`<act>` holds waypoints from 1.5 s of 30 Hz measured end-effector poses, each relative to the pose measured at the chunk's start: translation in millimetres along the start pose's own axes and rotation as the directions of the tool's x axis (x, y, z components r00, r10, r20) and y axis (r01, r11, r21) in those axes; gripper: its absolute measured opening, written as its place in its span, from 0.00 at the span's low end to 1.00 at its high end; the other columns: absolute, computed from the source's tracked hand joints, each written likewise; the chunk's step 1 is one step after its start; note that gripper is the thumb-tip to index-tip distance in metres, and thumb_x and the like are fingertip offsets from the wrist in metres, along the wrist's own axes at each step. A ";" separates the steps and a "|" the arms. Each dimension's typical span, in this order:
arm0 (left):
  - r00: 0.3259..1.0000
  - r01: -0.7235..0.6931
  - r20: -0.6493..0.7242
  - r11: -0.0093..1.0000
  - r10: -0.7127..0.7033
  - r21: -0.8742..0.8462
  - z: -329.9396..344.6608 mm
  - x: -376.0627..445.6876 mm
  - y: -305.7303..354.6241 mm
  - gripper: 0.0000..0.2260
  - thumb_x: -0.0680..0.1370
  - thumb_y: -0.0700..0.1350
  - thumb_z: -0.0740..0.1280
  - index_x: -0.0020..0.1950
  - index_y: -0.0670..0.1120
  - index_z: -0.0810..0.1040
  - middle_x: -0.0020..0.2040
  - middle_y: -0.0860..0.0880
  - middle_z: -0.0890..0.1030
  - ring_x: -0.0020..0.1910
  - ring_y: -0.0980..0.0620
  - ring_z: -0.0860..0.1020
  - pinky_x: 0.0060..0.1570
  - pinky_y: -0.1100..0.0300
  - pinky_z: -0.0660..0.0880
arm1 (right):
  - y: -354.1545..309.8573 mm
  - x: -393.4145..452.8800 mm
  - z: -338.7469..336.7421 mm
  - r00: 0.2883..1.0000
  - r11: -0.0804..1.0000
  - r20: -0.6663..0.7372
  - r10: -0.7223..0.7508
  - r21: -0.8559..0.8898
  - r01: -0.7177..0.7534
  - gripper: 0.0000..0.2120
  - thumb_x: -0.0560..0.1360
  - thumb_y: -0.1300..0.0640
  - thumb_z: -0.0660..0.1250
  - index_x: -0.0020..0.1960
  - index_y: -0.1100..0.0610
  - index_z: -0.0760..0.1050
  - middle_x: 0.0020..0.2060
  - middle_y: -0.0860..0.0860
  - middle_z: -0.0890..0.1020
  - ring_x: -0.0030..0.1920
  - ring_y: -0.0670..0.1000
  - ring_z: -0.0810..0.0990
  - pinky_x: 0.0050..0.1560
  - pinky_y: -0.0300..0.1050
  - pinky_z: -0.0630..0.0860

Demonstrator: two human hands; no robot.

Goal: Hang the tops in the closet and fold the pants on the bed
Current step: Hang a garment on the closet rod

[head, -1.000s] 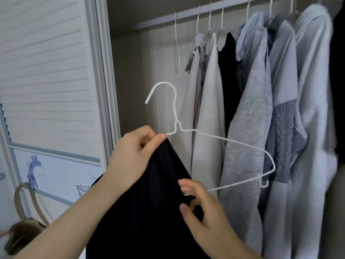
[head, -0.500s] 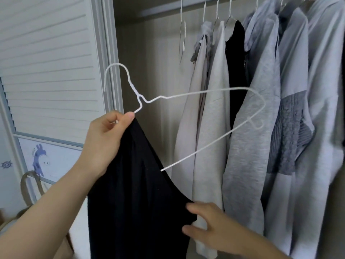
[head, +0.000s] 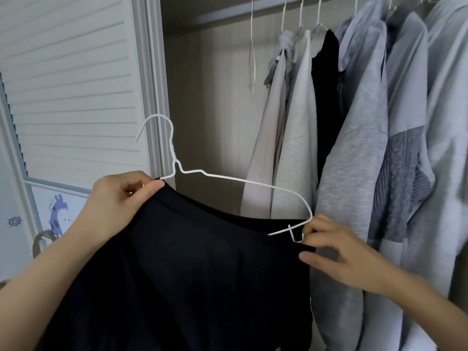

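The left hand point(head: 119, 201) pinches the black top point(head: 192, 269) against the hanger point(head: 253, 182); the right hand point(head: 336, 249) pinches fabric at the hanger's far end, before the closet rail point(head: 228, 15). Likely risk — the thin fabric slipping off the wire.

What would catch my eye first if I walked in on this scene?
A white wire hanger held up in front of the open closet, with a black top being worked onto it. The left hand pinches one end, the right hand the other. Behind, grey and pale tops hang on the rail.
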State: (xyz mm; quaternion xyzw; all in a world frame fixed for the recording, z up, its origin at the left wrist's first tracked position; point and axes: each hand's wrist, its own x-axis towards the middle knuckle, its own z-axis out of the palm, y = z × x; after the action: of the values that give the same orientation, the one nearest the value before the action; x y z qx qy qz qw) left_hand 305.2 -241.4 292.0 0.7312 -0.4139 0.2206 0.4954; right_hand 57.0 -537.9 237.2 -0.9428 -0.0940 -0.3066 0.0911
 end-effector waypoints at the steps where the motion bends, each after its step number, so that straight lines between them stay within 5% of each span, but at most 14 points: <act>1: 1.000 0.001 -0.005 1.000 -0.001 0.007 -0.4 0.0 -1.4 0.17 0.72 0.60 0.66 0.41 0.47 0.83 0.36 0.44 0.81 0.41 0.40 0.79 0.45 0.49 0.75 | -0.2 0.8 -3.0 1.000 1.000 -0.004 -0.002 0.016 0.002 0.10 0.75 0.49 0.68 0.37 0.53 0.78 0.41 0.41 0.74 0.46 0.43 0.73 0.48 0.39 0.70; 6: 0.990 -0.037 0.139 0.988 0.016 0.147 -4.4 -5.1 -5.8 0.15 0.70 0.64 0.66 0.41 0.55 0.83 0.33 0.54 0.81 0.37 0.51 0.80 0.40 0.56 0.74 | -1.2 7.1 -23.5 0.994 0.998 -0.111 -0.023 0.058 0.029 0.09 0.76 0.54 0.66 0.40 0.43 0.69 0.36 0.40 0.72 0.41 0.44 0.73 0.43 0.40 0.70; 12: 0.960 -0.109 0.256 0.994 0.110 -0.016 43.6 -14.2 28.8 0.16 0.70 0.64 0.67 0.38 0.53 0.81 0.30 0.50 0.78 0.32 0.52 0.76 0.37 0.57 0.73 | -25.5 37.9 16.8 0.951 0.901 -0.065 0.303 0.345 -0.263 0.10 0.79 0.52 0.62 0.40 0.54 0.68 0.32 0.45 0.73 0.35 0.41 0.71 0.40 0.39 0.69; 18: 0.935 -0.039 0.351 0.998 0.051 -0.041 17.9 -9.6 6.7 0.21 0.69 0.64 0.73 0.31 0.47 0.76 0.26 0.51 0.72 0.27 0.57 0.70 0.30 0.66 0.66 | -13.1 31.8 -6.1 0.878 0.822 -0.291 0.381 0.541 -0.177 0.15 0.77 0.67 0.64 0.32 0.60 0.68 0.27 0.46 0.68 0.32 0.42 0.67 0.35 0.37 0.64; 22: 0.973 0.087 0.226 0.981 -0.047 -0.171 17.1 -13.5 -4.5 0.19 0.70 0.59 0.69 0.30 0.45 0.76 0.25 0.53 0.72 0.26 0.59 0.69 0.27 0.71 0.65 | -3.0 26.0 -20.8 0.933 0.875 -0.181 0.311 0.437 -0.207 0.11 0.74 0.70 0.64 0.36 0.62 0.66 0.30 0.49 0.67 0.33 0.43 0.66 0.35 0.36 0.64; 26: 0.986 0.119 0.146 0.956 -0.082 -0.268 20.4 -12.0 -3.5 0.19 0.70 0.60 0.70 0.34 0.44 0.80 0.29 0.46 0.76 0.28 0.57 0.73 0.30 0.70 0.69 | 1.4 26.8 -22.1 0.910 0.871 -0.206 0.359 0.425 -0.247 0.09 0.74 0.67 0.67 0.51 0.58 0.71 0.45 0.50 0.75 0.47 0.46 0.75 0.52 0.34 0.71; 28: 0.990 0.127 0.096 0.950 -0.103 -0.287 14.2 -9.6 -8.2 0.19 0.71 0.58 0.71 0.35 0.42 0.80 0.33 0.38 0.77 0.30 0.54 0.74 0.33 0.64 0.71 | 6.4 22.3 -22.6 0.897 0.935 -0.270 0.351 0.163 -0.316 0.06 0.77 0.57 0.65 0.53 0.54 0.72 0.46 0.49 0.75 0.47 0.45 0.76 0.52 0.36 0.71; 30: 0.990 0.141 0.065 0.941 -0.127 -0.308 9.4 -7.6 -11.6 0.19 0.72 0.58 0.72 0.35 0.42 0.80 0.34 0.36 0.76 0.31 0.52 0.73 0.37 0.58 0.70 | 5.7 16.5 -22.1 0.916 0.944 -0.236 0.324 0.014 -0.330 0.12 0.78 0.47 0.59 0.42 0.53 0.73 0.35 0.47 0.76 0.38 0.44 0.75 0.42 0.41 0.71; 32: 0.991 0.125 0.068 0.961 -0.111 -0.247 8.4 -5.7 -13.3 0.20 0.72 0.60 0.70 0.36 0.43 0.79 0.31 0.42 0.75 0.31 0.55 0.72 0.37 0.57 0.68 | 0.8 14.0 -21.7 0.925 0.952 -0.226 0.304 0.109 -0.287 0.18 0.77 0.44 0.56 0.33 0.53 0.68 0.28 0.49 0.72 0.30 0.42 0.71 0.34 0.40 0.68; 36: 0.985 -0.042 0.169 0.997 0.032 0.060 12.0 -0.3 -4.7 0.19 0.77 0.63 0.63 0.38 0.50 0.77 0.28 0.54 0.73 0.28 0.59 0.70 0.33 0.57 0.68 | -11.5 22.7 -26.8 0.930 0.907 -0.196 0.312 0.352 -0.230 0.19 0.76 0.46 0.58 0.33 0.57 0.66 0.27 0.45 0.68 0.30 0.39 0.67 0.32 0.32 0.65; 38: 0.988 -0.037 0.151 0.999 0.035 0.008 9.2 -0.9 -4.7 0.18 0.76 0.62 0.62 0.38 0.49 0.78 0.29 0.50 0.74 0.29 0.59 0.71 0.34 0.58 0.68 | -18.2 27.7 -32.1 0.924 0.833 -0.141 0.355 0.496 -0.244 0.20 0.75 0.46 0.59 0.33 0.61 0.70 0.28 0.46 0.70 0.30 0.41 0.69 0.32 0.33 0.66; 42: 0.986 -0.006 0.167 0.997 0.019 -0.078 8.3 -1.9 -12.1 0.20 0.75 0.61 0.64 0.35 0.45 0.76 0.28 0.48 0.72 0.28 0.58 0.70 0.31 0.64 0.66 | -19.9 28.3 -49.1 0.918 0.681 0.117 0.379 0.636 -0.362 0.17 0.77 0.55 0.61 0.33 0.53 0.81 0.27 0.45 0.77 0.31 0.39 0.74 0.33 0.30 0.69; 45: 0.980 -0.023 0.197 0.997 0.036 -0.067 8.9 7.5 -10.3 0.18 0.76 0.60 0.64 0.34 0.48 0.77 0.28 0.52 0.73 0.28 0.59 0.70 0.29 0.69 0.65 | -29.5 27.6 -59.3 0.872 0.564 0.285 0.398 0.673 -0.478 0.14 0.74 0.48 0.65 0.40 0.55 0.84 0.34 0.49 0.83 0.35 0.42 0.80 0.35 0.32 0.74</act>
State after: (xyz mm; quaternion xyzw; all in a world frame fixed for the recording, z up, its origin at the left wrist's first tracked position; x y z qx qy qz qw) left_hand 317.1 -250.6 288.2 0.7268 -0.4788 0.1406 0.4719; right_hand 38.7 -519.7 304.1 -0.8353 0.0252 -0.1634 0.5244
